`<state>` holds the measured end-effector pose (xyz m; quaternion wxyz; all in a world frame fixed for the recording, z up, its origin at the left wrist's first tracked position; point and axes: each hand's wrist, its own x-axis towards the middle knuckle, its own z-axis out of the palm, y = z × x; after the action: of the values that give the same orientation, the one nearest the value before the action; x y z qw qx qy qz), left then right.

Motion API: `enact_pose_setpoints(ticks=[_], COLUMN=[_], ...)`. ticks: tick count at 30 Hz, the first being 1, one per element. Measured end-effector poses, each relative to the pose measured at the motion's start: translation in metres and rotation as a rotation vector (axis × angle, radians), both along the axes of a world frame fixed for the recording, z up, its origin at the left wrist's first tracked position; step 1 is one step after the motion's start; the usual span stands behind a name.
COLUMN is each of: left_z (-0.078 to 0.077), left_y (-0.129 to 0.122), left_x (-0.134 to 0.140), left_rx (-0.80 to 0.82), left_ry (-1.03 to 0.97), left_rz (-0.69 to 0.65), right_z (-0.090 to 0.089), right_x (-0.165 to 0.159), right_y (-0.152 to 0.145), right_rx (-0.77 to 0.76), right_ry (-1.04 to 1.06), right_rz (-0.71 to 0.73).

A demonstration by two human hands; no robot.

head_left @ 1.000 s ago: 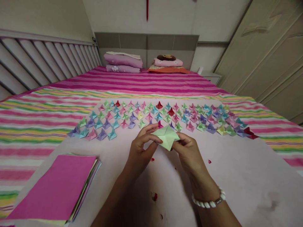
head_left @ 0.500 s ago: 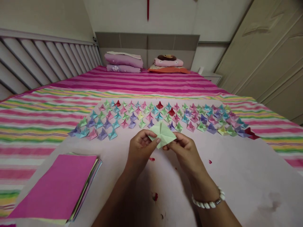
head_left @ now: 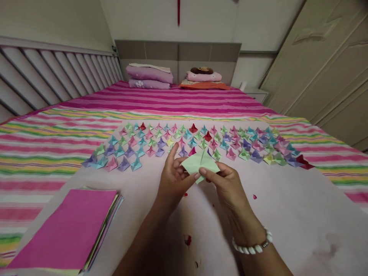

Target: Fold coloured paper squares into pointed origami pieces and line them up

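Between my hands is a pale green sheet of origami paper [head_left: 198, 161], folded to a diamond shape with creases meeting near its middle. My left hand [head_left: 174, 179] pinches its left side, thumb on the front and index finger raised off the paper. On the right side, my right hand [head_left: 227, 182] grips it, with the thumb pressed on the front near the lower centre. A white beaded bracelet [head_left: 251, 249] circles the right wrist. Just beyond the paper stand rows of small folded paper boats [head_left: 159, 152] in several colours, some partly hidden by the paper.
A stack of coloured paper with a magenta sheet [head_left: 69, 226] on top lies at the left on the pale board [head_left: 287, 214]. Small red scraps [head_left: 188, 240] are scattered in front. The board rests on a striped bedspread [head_left: 28, 153]; folded bedding [head_left: 149, 76] is at the headboard.
My right thumb has come onto the front of the green paper, and my left index finger has lifted away from it. The paper has shifted slightly right and its shape looks wider.
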<state>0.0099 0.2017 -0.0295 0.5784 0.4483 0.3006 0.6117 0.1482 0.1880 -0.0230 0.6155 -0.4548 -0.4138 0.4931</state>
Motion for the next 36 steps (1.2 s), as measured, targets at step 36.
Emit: enact_pose_setpoints(ticks=[36], left_z=[0.004], left_y=[0.000], left_x=[-0.002], left_rx=[-0.191], left_ry=[0.032], left_rz=[-0.112], right_z=[-0.002], right_x=[0.001], right_y=[-0.001], right_rx=[-0.040], right_ry=[0.137], right_rz=[0.053])
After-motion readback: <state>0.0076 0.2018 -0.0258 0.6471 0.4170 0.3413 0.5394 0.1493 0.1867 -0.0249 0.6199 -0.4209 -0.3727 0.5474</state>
